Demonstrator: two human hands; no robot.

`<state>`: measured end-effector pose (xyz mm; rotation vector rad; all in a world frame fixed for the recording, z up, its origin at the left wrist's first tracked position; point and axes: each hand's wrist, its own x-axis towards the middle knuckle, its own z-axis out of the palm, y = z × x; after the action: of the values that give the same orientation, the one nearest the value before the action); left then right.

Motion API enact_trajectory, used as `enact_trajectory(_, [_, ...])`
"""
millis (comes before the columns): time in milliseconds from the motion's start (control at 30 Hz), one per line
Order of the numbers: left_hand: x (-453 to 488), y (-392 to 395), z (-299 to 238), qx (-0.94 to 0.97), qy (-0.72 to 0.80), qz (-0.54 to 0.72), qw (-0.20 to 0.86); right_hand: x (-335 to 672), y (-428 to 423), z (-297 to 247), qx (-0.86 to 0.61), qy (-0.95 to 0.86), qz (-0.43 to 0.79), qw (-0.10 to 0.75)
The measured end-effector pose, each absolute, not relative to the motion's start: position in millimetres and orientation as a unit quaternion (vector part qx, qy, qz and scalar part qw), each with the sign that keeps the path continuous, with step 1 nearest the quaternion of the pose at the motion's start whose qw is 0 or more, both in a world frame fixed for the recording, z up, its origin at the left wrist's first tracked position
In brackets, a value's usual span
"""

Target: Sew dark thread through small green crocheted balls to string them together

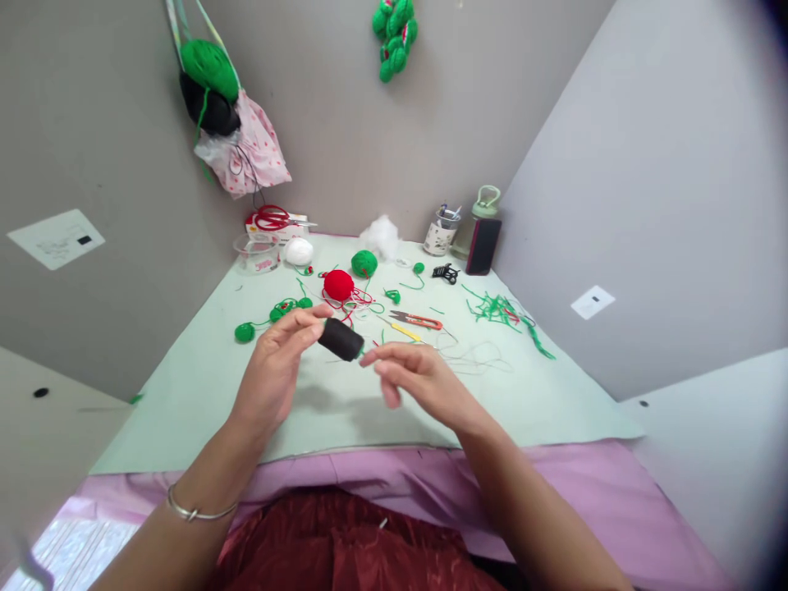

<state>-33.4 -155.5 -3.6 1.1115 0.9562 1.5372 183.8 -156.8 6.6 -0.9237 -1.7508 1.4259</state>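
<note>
A spool of black thread point(341, 339) is held tilted above the table, its upper left end between the thumb and fingers of my left hand point(277, 361). A bit of green shows at the spool's lower right end. Right beside that end are the fingertips of my right hand point(419, 379), thumb and index finger drawn close together. Any thread between them is too fine to make out. Behind the hands lie orange-handled thread snips point(417, 320), a yellow-handled crochet hook point(405, 332) and a red yarn ball point(338, 286).
Green yarn balls point(364, 263), crocheted green pieces point(286, 309) and green yarn scraps point(496, 309) lie about the table. White stuffing point(382, 238), a pen cup point(441, 233), a phone point(483, 246) and red scissors point(274, 217) stand or lie along the back.
</note>
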Motion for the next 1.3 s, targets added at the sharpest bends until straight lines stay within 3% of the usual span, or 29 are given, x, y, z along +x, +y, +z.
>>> enact_trajectory(133, [-31.1,-151.9,-9.3,0.443,0.401,0.662,0.453,197.5,-167.4,17.1,-0.362,-0.692,0.507,0.365])
enact_trajectory(267, [-17.8,-149.3,-15.2,0.378,0.360,0.666,0.533,197.8,-188.1,27.1,-0.268,-0.824,0.466,0.180])
enact_trajectory(333, [-13.6,-148.3,-18.0,0.332,0.327,0.660,0.589,199.0,-192.4,28.6,-0.267,-0.863,0.398,0.158])
enact_trajectory(533, [-3.9,-151.3,-20.4,0.296,0.319,0.648,0.625,203.7,-180.3,23.4,-0.430,-0.730,0.263,0.462])
enact_trajectory(767, [25.7,-158.9,-14.2,0.358,0.322,0.653,0.584,179.5,-170.6,-1.2,-0.437,-0.588,0.326,0.597])
enact_trajectory(1000, [35.6,-159.2,-18.3,0.364,0.346,0.671,0.545,181.0,-167.0,-12.8,-0.447,-0.476,0.374,0.658])
enact_trajectory(1167, [38.2,-161.4,-18.8,0.414,0.347,0.648,0.537,179.7,-166.8,-16.3,-0.430,-0.472,0.473,0.607])
enact_trajectory(1300, [34.6,-156.2,-17.0,0.448,0.381,0.624,0.515,183.5,-163.8,-13.2,-0.401,-0.389,0.559,0.613])
